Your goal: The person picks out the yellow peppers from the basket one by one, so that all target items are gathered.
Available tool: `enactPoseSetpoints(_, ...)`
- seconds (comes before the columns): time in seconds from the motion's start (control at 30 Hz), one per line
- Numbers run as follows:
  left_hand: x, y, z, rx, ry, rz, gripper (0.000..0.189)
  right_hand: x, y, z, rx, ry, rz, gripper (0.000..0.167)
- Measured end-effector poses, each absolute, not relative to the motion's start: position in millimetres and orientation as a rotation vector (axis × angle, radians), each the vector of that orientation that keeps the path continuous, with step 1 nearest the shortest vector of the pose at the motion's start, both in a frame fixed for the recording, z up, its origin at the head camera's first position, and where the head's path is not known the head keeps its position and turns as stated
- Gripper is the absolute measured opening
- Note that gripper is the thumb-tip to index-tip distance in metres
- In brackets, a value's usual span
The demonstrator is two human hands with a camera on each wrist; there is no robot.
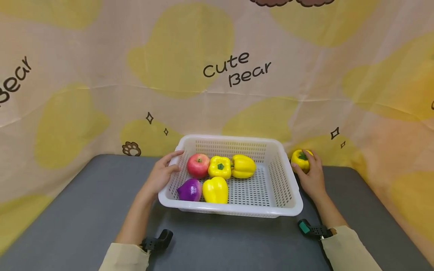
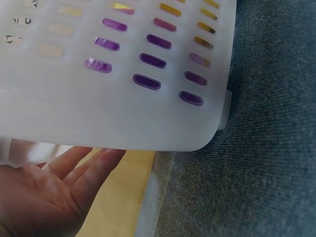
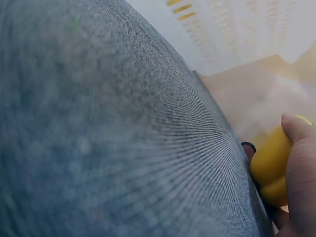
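The cream cloth backdrop with yellow patches point(image 1: 190, 49) hangs beyond the right hand point(image 1: 312, 177) and the left hand point(image 1: 160, 176). The dark grey table point(image 1: 223, 244) extends beneath both. Between them is the white perforated plastic basket point(image 1: 230, 210). Expect it to be light, with slightly flexible walls; hold it by the rim at both ends. The left hand's extended fingers and thumb are apart and rest on the rim at its end; the fingertips are partly hidden. The right hand is clamped around the glossy yellow bell pepper point(image 1: 297, 161), thumb and fingers on opposite flanks, just outside the basket's right end wall. This item is probably light, firm and somewhat slippery; take hold across the widest part, clear of the green stem. Inside the basket, left of this grip, lie three loose yellow bell peppers point(image 1: 243, 166). Nearest the left hand are the round red apple point(image 1: 198, 165) and the shiny purple bulb-shaped vegetable point(image 1: 190, 190).
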State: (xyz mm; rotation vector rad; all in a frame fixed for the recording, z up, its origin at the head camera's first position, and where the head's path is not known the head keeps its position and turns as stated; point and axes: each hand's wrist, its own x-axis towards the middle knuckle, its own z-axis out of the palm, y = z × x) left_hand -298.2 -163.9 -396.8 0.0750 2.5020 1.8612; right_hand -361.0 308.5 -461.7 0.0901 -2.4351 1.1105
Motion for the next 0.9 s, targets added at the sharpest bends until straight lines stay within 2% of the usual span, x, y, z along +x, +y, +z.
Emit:
enactPoseSetpoints(0.23, -298.2, -164.6, -396.2, 0.066, 2.489, 1.852, 0.060, -359.5, 307.6, -461.1, 0.039, -2.455, 1.129, 0.069)
enactPoseSetpoints(0.9, -296.9, -163.2, -393.9, 0.050, 2.490, 1.834, 0.059, -358.3, 307.4, -459.0, -0.035, -2.452, 1.157, 0.068)
